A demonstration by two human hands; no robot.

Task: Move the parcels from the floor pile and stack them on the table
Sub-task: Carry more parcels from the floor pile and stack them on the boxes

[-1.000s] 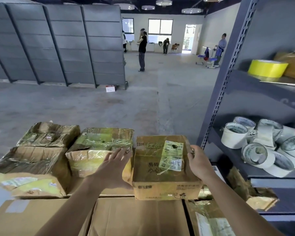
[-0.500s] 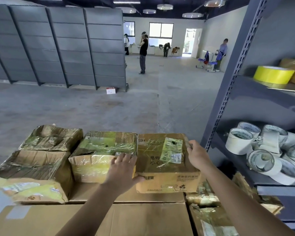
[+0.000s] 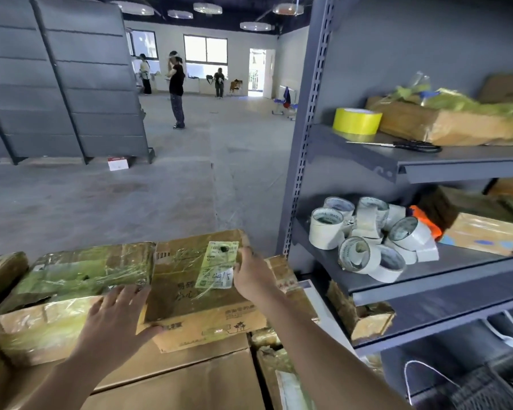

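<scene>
Now the labelled parcel (image 3: 190,303) is pressed by the flat, spread left hand (image 3: 116,316); the right hand (image 3: 253,278) is laid on its top, finger curl not discernible.

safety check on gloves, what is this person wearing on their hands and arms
Nothing worn shows. The left hand and right hand have no gloves or rings; the left arm and right arm show no sleeves, watch or bands to the frame edge.
</scene>
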